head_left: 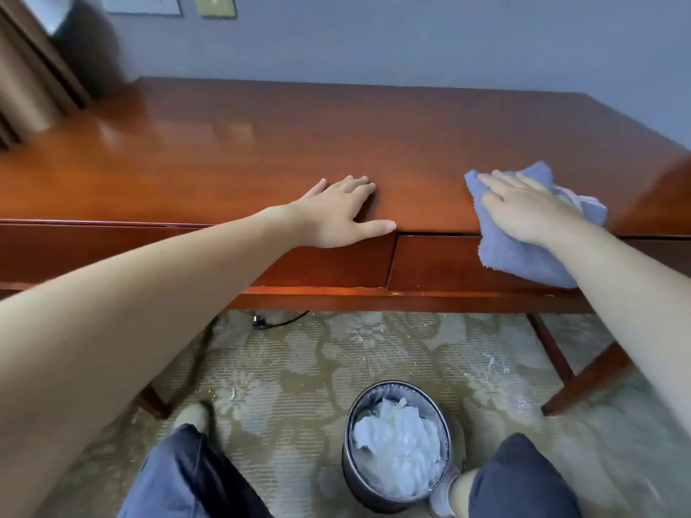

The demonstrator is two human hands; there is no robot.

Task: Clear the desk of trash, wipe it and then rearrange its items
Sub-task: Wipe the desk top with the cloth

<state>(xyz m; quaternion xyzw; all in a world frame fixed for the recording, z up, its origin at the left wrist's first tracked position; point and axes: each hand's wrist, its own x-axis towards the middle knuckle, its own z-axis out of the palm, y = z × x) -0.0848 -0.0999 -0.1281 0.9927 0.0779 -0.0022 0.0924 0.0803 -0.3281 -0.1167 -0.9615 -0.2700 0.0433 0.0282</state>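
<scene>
A glossy red-brown wooden desk [261,143] fills the middle of the head view. My left hand [338,213] rests flat on its front edge, fingers spread, holding nothing. Further right, my right hand [523,209] presses flat on a blue cloth [504,252]. The cloth lies at the desk's front edge and hangs down over the drawer front. On the floor below, a round grey trash bin [349,465] holds crumpled white paper [398,450].
The desk has a drawer [430,263] under the front edge. A black cable [280,323] lies on the patterned carpet, which has small white scraps. A curtain [26,80] hangs at the far left. My knees frame the bin.
</scene>
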